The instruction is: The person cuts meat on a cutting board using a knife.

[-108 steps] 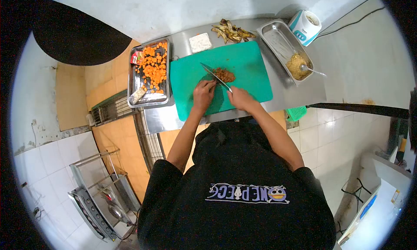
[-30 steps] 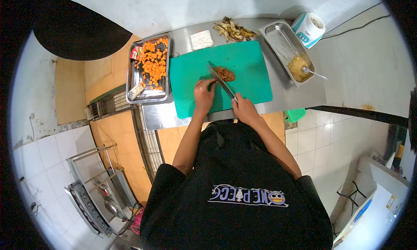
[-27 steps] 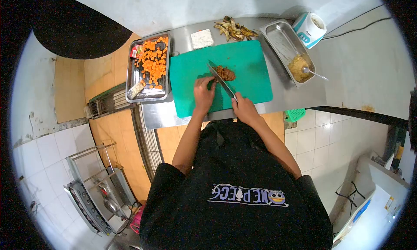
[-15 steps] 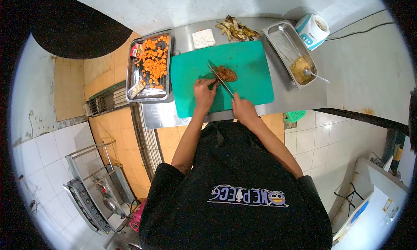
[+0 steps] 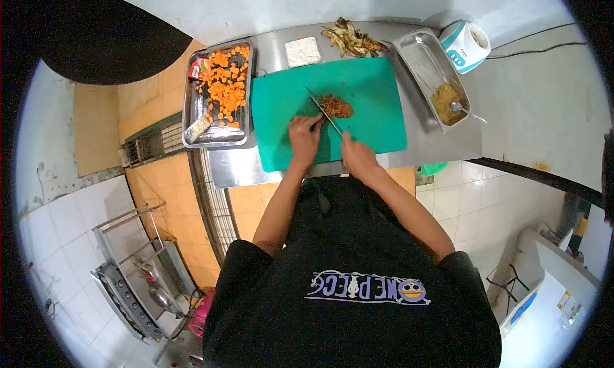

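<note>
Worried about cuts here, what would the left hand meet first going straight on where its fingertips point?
The left hand would likely meet the knife blade first; whether they touch is unclear.

Slanted knife (image 5: 325, 113); brown food (image 5: 339, 106) — chopped, heaped beside it on green board (image 5: 377, 128).

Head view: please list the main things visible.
table: one, silver, centre
board: one, green, on table
knife: one, silver, over board
chopped food: some, brown, board
tray: one, silver, left
carrot pieces: many, orange, tray
block: one, white, behind board
peels: several, brownish, behind board
pan: one, silver, right
mash: some, tan, pan
spoon: one, silver, pan
appliance: one, white-teal, far right
stove: one, grey, lower left
shirt: one, black, bottom
left hand: one, bare, near knife
right hand: one, bare, on knife
</note>
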### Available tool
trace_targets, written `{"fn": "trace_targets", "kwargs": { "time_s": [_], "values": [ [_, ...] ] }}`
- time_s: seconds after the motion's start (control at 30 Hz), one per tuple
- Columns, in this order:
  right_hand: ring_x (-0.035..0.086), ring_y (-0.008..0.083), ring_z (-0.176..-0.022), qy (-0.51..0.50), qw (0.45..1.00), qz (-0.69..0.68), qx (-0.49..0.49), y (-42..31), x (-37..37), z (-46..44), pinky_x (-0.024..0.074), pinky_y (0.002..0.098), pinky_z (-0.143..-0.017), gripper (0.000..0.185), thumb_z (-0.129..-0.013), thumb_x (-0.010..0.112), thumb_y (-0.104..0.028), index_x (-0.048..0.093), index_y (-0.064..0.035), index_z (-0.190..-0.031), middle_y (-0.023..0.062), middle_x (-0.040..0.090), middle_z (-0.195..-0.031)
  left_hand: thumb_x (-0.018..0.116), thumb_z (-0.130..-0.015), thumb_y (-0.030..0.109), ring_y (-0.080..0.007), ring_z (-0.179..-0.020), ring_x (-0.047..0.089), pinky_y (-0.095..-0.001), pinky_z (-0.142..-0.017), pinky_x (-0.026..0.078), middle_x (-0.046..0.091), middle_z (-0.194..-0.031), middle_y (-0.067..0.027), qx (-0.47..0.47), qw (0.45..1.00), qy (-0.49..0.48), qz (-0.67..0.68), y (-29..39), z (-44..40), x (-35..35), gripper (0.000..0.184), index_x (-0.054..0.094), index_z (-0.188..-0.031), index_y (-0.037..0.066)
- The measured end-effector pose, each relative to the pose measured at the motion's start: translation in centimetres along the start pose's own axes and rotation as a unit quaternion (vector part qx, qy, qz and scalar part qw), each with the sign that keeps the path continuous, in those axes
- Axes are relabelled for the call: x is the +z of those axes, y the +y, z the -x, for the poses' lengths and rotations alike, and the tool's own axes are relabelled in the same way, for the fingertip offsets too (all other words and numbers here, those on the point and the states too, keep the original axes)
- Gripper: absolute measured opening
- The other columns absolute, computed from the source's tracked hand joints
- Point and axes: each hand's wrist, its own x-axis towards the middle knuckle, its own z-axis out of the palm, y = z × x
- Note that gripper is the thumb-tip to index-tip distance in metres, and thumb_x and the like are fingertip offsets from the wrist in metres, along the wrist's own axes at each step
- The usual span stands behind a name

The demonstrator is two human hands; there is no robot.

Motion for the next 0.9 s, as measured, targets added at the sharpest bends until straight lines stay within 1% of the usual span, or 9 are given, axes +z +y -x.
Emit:
{"fn": "trace_targets", "kwargs": {
  "time_s": [0.03, 0.1, 0.2, 0.3, 0.4, 0.47, 0.57, 0.7, 0.9],
  "values": [
    [0.065, 0.0525, -0.073, -0.001, 1.000, 0.001, -0.001, -0.3, -0.9, -0.6, 0.0518, 0.0625, -0.064, 0.025, -0.104, 0.048, -0.021, 0.044, 0.0000, -0.116, 0.0280, 0.067, -0.079, 0.078, -0.081, 0.011, -0.0333, -0.083, 0.065, -0.0453, -0.081, 0.048, 0.072, -0.086, -0.0131, 0.008, 1.000, 0.010, 0.010, 0.2, 0.0, -0.1, 0.017, 0.079, -0.097, 0.007],
    [0.067, 0.0510, -0.082, -0.007, 0.998, -0.070, -0.002, -0.8, -2.4, -1.9, 0.0535, 0.0631, -0.073, 0.032, -0.103, 0.048, -0.025, 0.047, -0.0004, -0.123, 0.0300, 0.069, -0.086, 0.078, -0.081, 0.011, -0.0326, -0.083, 0.065, -0.0450, -0.081, 0.048, 0.073, -0.087, -0.0122, 0.018, 0.999, 0.025, 0.017, -0.1, -0.1, -0.3, 0.016, 0.079, -0.097, 0.007],
    [0.065, 0.0525, -0.084, -0.004, 0.995, -0.100, 0.001, -0.3, -3.1, -1.9, 0.0506, 0.0651, -0.076, 0.031, -0.103, 0.048, -0.026, 0.047, -0.0014, -0.122, 0.0322, 0.067, -0.085, 0.078, -0.082, 0.011, -0.0327, -0.086, 0.066, -0.0455, -0.081, 0.051, 0.073, -0.087, -0.0120, -0.007, 1.000, -0.004, 0.005, -0.6, -0.1, 0.0, 0.015, 0.079, -0.097, 0.010],
    [0.065, 0.0524, -0.080, 0.039, 0.991, -0.128, -0.002, 0.0, -3.2, -0.5, 0.0499, 0.0649, -0.072, 0.030, -0.103, 0.049, -0.028, 0.047, -0.0033, -0.121, 0.0314, 0.066, -0.083, 0.078, -0.083, 0.012, -0.0322, -0.089, 0.066, -0.0453, -0.082, 0.052, 0.074, -0.087, -0.0111, -0.025, 0.999, -0.001, 0.045, -0.6, -0.1, -0.1, 0.015, 0.079, -0.097, 0.011],
    [0.065, 0.0524, -0.076, 0.015, 0.996, -0.089, 0.016, 0.1, -3.1, 0.1, 0.0499, 0.0646, -0.069, 0.027, -0.103, 0.050, -0.028, 0.048, -0.0054, -0.119, 0.0306, 0.066, -0.081, 0.078, -0.083, 0.012, -0.0329, -0.093, 0.066, -0.0457, -0.085, 0.051, 0.075, -0.092, -0.0108, -0.039, 0.998, -0.012, 0.057, -0.8, 0.0, -0.1, 0.015, 0.079, -0.098, 0.010],
    [0.065, 0.0523, -0.075, 0.011, 0.996, -0.089, 0.018, 0.1, -2.8, 0.3, 0.0501, 0.0645, -0.069, 0.027, -0.104, 0.050, -0.028, 0.048, -0.0059, -0.119, 0.0302, 0.066, -0.080, 0.078, -0.084, 0.014, -0.0341, -0.097, 0.066, -0.0465, -0.088, 0.050, 0.074, -0.096, -0.0123, -0.024, 0.999, -0.047, 0.009, -0.5, -0.1, -0.7, 0.016, 0.078, -0.099, 0.009],
    [0.065, 0.0518, -0.075, 0.013, 0.997, -0.080, 0.016, -0.1, -2.7, 0.8, 0.0505, 0.0645, -0.068, 0.026, -0.104, 0.049, -0.029, 0.048, -0.0065, -0.118, 0.0294, 0.066, -0.079, 0.078, -0.085, 0.017, -0.0358, -0.098, 0.064, -0.0479, -0.090, 0.048, 0.074, -0.098, -0.0141, 0.019, 1.000, -0.019, 0.002, 0.4, -0.3, -1.1, 0.017, 0.077, -0.100, 0.009],
    [0.066, 0.0512, -0.075, 0.009, 0.998, -0.054, 0.007, 0.5, -2.2, 0.8, 0.0515, 0.0641, -0.068, 0.027, -0.104, 0.048, -0.030, 0.048, -0.0063, -0.118, 0.0290, 0.067, -0.078, 0.077, -0.086, 0.020, -0.0366, -0.097, 0.064, -0.0490, -0.089, 0.048, 0.073, -0.096, -0.0151, -0.011, 0.999, -0.032, 0.036, 0.0, -0.3, -0.6, 0.018, 0.077, -0.100, 0.009],
    [0.066, 0.0515, -0.074, 0.034, 0.998, -0.055, 0.012, 0.3, -2.6, 1.0, 0.0521, 0.0638, -0.067, 0.027, -0.104, 0.048, -0.029, 0.048, -0.0069, -0.119, 0.0284, 0.067, -0.079, 0.079, -0.085, 0.025, -0.0369, -0.095, 0.064, -0.0488, -0.089, 0.049, 0.074, -0.097, -0.0152, -0.027, 0.999, -0.043, -0.012, -0.1, -0.8, -0.4, 0.021, 0.079, -0.099, 0.009]
  ]
}}
